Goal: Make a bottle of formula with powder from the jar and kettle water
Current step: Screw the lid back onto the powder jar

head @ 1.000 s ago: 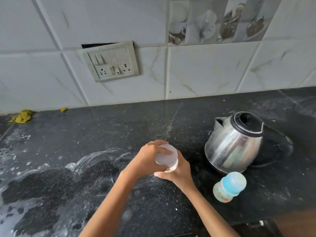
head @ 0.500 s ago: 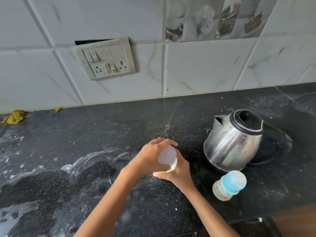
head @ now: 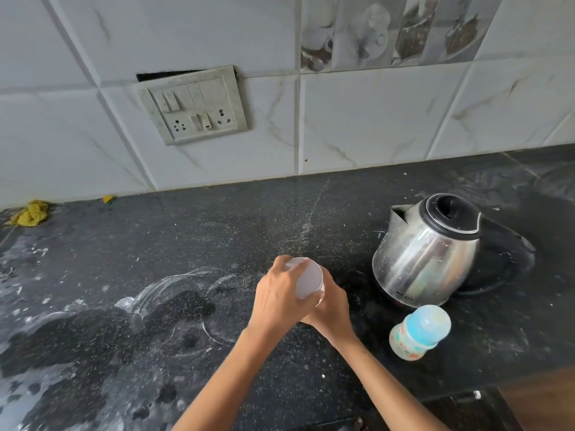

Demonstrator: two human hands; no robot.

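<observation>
A small jar with a white translucent lid (head: 308, 279) stands on the black counter (head: 217, 244) at centre. My left hand (head: 280, 293) wraps over the lid from the left. My right hand (head: 329, 309) grips the jar's body from the right and hides most of it. A steel kettle with a black lid (head: 426, 253) sits on its base to the right. In front of the kettle stands a baby bottle with a blue cap (head: 418, 332), upright and apart from both hands.
White powder and wet smears (head: 93, 337) cover the counter's left part. A yellow cloth (head: 29, 213) lies at the far left by the tiled wall. A switch and socket panel (head: 193, 105) is on the wall. The counter's front edge runs at lower right.
My left hand has turned over the jar's lid, its fingers shifting round it. The jar stays in place; kettle and bottle have not moved.
</observation>
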